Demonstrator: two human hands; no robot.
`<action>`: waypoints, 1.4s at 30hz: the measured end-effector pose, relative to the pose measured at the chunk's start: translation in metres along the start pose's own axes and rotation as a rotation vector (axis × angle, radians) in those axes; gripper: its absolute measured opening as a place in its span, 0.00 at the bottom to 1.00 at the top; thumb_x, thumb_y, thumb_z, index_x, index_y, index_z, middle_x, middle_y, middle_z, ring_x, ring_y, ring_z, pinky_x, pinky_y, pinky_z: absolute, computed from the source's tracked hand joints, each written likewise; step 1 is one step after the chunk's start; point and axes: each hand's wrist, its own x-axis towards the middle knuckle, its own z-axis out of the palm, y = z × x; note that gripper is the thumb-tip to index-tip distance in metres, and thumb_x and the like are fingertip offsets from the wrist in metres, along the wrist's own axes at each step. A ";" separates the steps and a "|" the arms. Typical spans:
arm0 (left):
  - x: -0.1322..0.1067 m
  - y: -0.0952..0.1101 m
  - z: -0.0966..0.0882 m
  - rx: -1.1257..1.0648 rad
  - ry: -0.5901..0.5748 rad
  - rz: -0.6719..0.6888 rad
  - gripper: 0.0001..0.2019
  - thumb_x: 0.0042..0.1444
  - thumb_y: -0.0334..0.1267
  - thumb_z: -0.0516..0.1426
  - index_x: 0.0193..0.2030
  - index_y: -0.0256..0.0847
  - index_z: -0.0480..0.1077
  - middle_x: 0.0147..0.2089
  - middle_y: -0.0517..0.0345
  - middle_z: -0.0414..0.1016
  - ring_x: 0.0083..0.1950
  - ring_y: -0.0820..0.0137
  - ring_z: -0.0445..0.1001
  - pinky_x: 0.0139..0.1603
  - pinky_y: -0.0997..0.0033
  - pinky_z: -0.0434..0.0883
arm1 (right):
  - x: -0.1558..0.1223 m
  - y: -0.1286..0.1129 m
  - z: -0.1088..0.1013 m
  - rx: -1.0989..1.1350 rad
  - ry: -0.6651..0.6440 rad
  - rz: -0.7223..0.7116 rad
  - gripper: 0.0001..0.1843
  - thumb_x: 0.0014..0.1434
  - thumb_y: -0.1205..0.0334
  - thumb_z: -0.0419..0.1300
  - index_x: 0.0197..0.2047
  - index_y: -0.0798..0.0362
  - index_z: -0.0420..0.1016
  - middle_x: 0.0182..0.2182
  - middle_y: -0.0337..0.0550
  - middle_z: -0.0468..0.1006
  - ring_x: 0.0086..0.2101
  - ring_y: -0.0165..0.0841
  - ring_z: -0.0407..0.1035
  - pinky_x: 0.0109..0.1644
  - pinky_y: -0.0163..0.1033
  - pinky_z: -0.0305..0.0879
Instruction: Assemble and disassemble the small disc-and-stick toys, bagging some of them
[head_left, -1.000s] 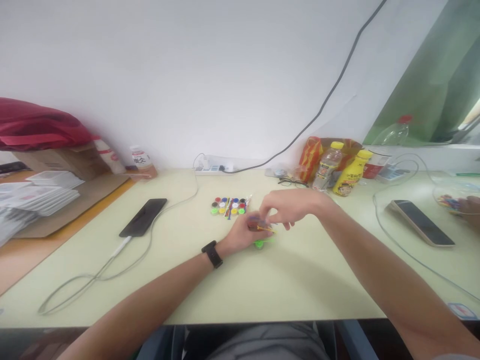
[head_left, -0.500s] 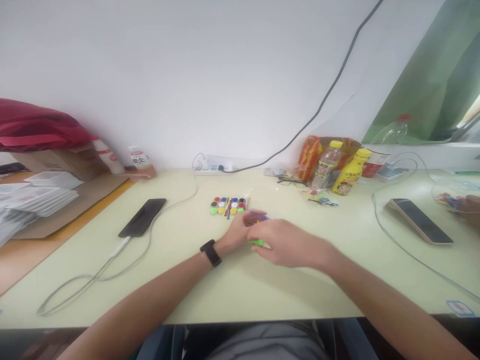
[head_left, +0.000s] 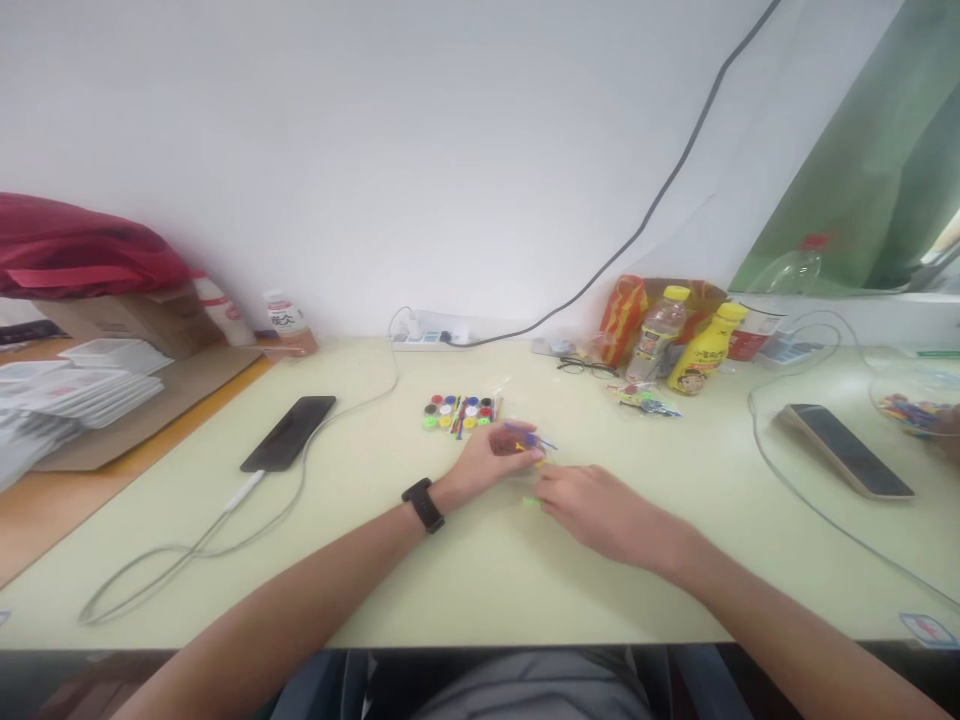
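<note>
My left hand (head_left: 491, 462), with a black watch on the wrist, is closed on a small bundle of coloured sticks (head_left: 529, 438) just above the pale table (head_left: 465, 570). My right hand (head_left: 592, 508) lies close beside it with its fingers pinched at a small green piece (head_left: 531, 500) on the table. A set of small coloured paint pots (head_left: 457, 411) with thin sticks sits just behind the hands.
A black phone (head_left: 289, 433) on a white cable lies to the left. Bottles (head_left: 679, 345), a snack bag and glasses stand at the back right. Another phone (head_left: 847, 462) and a clear bowl (head_left: 916, 400) lie far right. Boxes and trays are stacked at left.
My right hand came down from above the left hand to the table beside it, and now sits slightly lower and further right. The left hand stays closed on the sticks.
</note>
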 end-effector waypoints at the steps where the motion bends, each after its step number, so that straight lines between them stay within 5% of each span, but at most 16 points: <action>1: 0.000 -0.001 0.000 0.003 0.001 0.005 0.26 0.51 0.47 0.73 0.54 0.36 0.77 0.45 0.46 0.84 0.45 0.60 0.83 0.49 0.62 0.78 | -0.002 0.004 -0.012 0.120 0.060 -0.029 0.10 0.70 0.68 0.55 0.40 0.53 0.77 0.41 0.46 0.80 0.40 0.36 0.75 0.45 0.39 0.68; 6: -0.002 0.002 0.004 0.031 -0.042 0.017 0.24 0.52 0.46 0.73 0.51 0.36 0.79 0.46 0.44 0.84 0.46 0.58 0.84 0.53 0.59 0.77 | 0.005 0.012 -0.071 0.420 0.559 0.010 0.07 0.70 0.59 0.60 0.40 0.51 0.77 0.36 0.42 0.79 0.34 0.32 0.72 0.36 0.36 0.67; 9: -0.005 0.006 0.005 0.026 -0.028 0.019 0.24 0.52 0.45 0.73 0.53 0.36 0.78 0.46 0.44 0.84 0.48 0.58 0.83 0.54 0.57 0.77 | 0.022 0.008 -0.084 0.388 0.657 -0.013 0.07 0.70 0.60 0.59 0.41 0.52 0.77 0.37 0.43 0.80 0.35 0.33 0.72 0.38 0.36 0.66; 17: -0.005 0.003 0.006 0.011 -0.021 0.048 0.24 0.52 0.45 0.73 0.52 0.37 0.78 0.46 0.43 0.84 0.45 0.58 0.84 0.50 0.58 0.79 | 0.053 0.004 -0.082 -0.138 0.194 0.103 0.15 0.71 0.67 0.52 0.34 0.55 0.77 0.36 0.46 0.79 0.35 0.34 0.70 0.36 0.38 0.54; 21: -0.004 0.003 0.007 0.013 -0.028 0.066 0.21 0.50 0.46 0.73 0.46 0.37 0.79 0.44 0.45 0.84 0.45 0.57 0.83 0.50 0.56 0.79 | 0.059 0.000 -0.096 -0.238 -0.004 0.124 0.13 0.65 0.68 0.56 0.30 0.55 0.77 0.28 0.46 0.76 0.30 0.35 0.69 0.33 0.39 0.49; 26: -0.004 0.004 0.005 0.037 -0.036 0.076 0.19 0.51 0.47 0.73 0.43 0.37 0.79 0.46 0.45 0.83 0.47 0.56 0.83 0.50 0.57 0.79 | 0.068 -0.006 -0.113 -0.277 -0.217 0.142 0.09 0.56 0.74 0.60 0.37 0.56 0.82 0.31 0.49 0.79 0.32 0.38 0.74 0.32 0.38 0.52; 31: -0.004 0.004 0.005 0.074 -0.055 0.104 0.19 0.53 0.47 0.72 0.45 0.37 0.78 0.47 0.45 0.83 0.47 0.58 0.82 0.50 0.59 0.78 | 0.077 -0.015 -0.123 -0.324 -0.319 0.206 0.15 0.52 0.75 0.63 0.44 0.60 0.83 0.34 0.54 0.82 0.34 0.44 0.78 0.32 0.39 0.59; 36: -0.005 0.003 0.006 0.109 -0.065 0.109 0.17 0.55 0.48 0.70 0.44 0.38 0.78 0.46 0.46 0.83 0.47 0.58 0.82 0.49 0.60 0.78 | 0.091 -0.016 -0.122 -0.337 -0.393 0.207 0.14 0.50 0.74 0.66 0.42 0.60 0.84 0.33 0.53 0.82 0.35 0.44 0.78 0.35 0.41 0.63; 40: -0.006 0.005 0.007 0.117 -0.039 0.129 0.17 0.56 0.48 0.70 0.44 0.38 0.78 0.47 0.46 0.82 0.49 0.58 0.81 0.53 0.58 0.77 | 0.089 -0.001 -0.122 -0.200 -0.273 0.159 0.05 0.57 0.67 0.64 0.36 0.56 0.83 0.32 0.50 0.82 0.31 0.39 0.75 0.33 0.39 0.61; 42: -0.007 0.007 0.007 0.119 -0.023 0.133 0.17 0.58 0.49 0.68 0.45 0.39 0.78 0.46 0.47 0.82 0.49 0.59 0.81 0.54 0.59 0.77 | 0.080 0.006 -0.122 -0.052 -0.216 0.133 0.09 0.63 0.63 0.60 0.35 0.54 0.81 0.30 0.47 0.82 0.27 0.35 0.74 0.32 0.38 0.60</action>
